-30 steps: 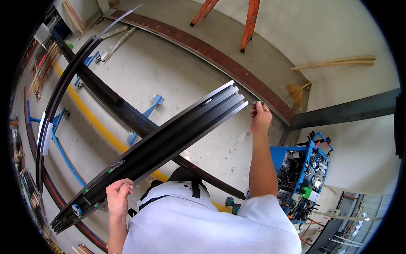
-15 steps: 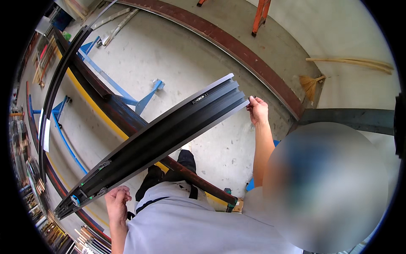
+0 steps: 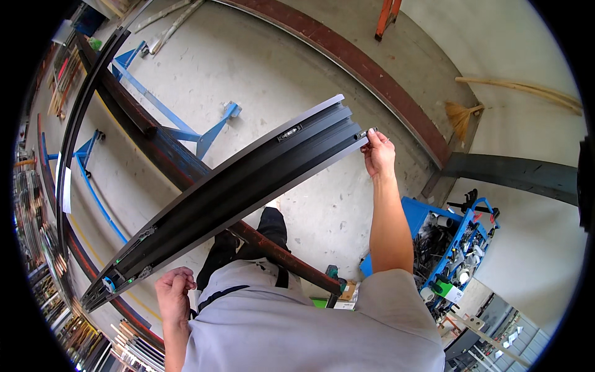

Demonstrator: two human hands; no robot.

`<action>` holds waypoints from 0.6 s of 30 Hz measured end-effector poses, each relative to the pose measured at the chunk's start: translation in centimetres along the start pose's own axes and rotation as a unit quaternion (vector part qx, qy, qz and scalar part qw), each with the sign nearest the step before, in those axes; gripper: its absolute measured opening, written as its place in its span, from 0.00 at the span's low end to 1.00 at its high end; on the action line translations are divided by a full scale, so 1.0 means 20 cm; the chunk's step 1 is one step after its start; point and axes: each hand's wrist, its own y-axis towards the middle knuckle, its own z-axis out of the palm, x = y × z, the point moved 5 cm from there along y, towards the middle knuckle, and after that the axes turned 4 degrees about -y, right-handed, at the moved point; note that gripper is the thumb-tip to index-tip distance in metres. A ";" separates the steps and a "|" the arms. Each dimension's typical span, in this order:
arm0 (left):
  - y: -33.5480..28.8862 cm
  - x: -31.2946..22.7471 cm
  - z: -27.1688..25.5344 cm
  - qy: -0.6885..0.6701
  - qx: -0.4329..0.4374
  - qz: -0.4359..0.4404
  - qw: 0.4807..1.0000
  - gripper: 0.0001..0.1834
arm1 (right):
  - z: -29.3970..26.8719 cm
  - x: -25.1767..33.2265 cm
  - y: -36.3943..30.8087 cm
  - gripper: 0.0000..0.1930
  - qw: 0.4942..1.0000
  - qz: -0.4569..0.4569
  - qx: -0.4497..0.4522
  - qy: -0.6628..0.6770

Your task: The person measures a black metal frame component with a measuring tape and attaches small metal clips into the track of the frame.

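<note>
A long black metal profile (image 3: 248, 186) with lengthwise channels lies slantwise in front of me across a dark brown beam (image 3: 279, 251). At its right end my right hand (image 3: 379, 155) pinches a small dark metal fitting (image 3: 362, 134), which sits at the mouth of the near channel. Another small fitting (image 3: 289, 132) rests in the far channel. Toward the left end are further small fittings (image 3: 145, 271) and a round blue-rimmed object (image 3: 109, 284). My left hand (image 3: 173, 291) is curled closed beside the profile's near edge, apart from it; its contents are hidden.
Blue wheeled stands (image 3: 201, 139) are beyond the profile. A blue tool trolley (image 3: 455, 248) full of tools stands at right. A green-and-black power tool (image 3: 333, 282) is by the beam's end. A straw broom (image 3: 462, 119) leans at the wall; racked bars (image 3: 46, 248) line the left.
My right hand has risen slightly, and the small fitting now shows at the profile's end. The blurred round shape at lower right is gone, revealing the trolley. My left hand stays closed.
</note>
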 end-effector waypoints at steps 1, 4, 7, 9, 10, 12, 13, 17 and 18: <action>0.00 0.00 0.01 0.003 0.000 -0.001 1.000 0.10 | 0.00 0.00 0.00 0.08 1.000 0.012 0.001 0.007; 0.00 0.00 0.03 0.007 0.003 -0.007 1.000 0.10 | 0.00 0.00 0.00 0.09 0.998 0.059 0.031 -0.002; 0.00 -0.01 0.07 0.003 0.007 -0.012 1.000 0.10 | 0.04 0.03 -0.01 0.09 0.997 0.042 0.025 -0.061; 0.01 -0.02 0.10 -0.001 0.014 -0.017 1.000 0.10 | 0.01 0.03 0.00 0.08 0.996 0.059 0.038 -0.049; 0.01 -0.02 0.10 0.000 0.018 -0.021 1.000 0.10 | -0.01 0.02 0.00 0.07 0.996 0.068 0.044 -0.043; 0.02 -0.03 0.11 0.003 0.021 -0.026 0.999 0.09 | 0.03 0.05 -0.01 0.06 0.999 0.032 0.018 -0.034; 0.02 -0.03 0.12 0.002 0.022 -0.024 0.999 0.10 | 0.04 0.06 -0.01 0.05 0.999 0.014 0.005 -0.030; 0.02 -0.03 0.13 -0.005 0.026 -0.020 0.999 0.10 | 0.00 0.07 0.02 0.08 0.997 -0.051 0.019 -0.063; 0.03 -0.03 0.13 -0.008 0.026 -0.018 0.999 0.10 | -0.02 0.07 0.04 0.09 0.996 -0.045 0.028 -0.066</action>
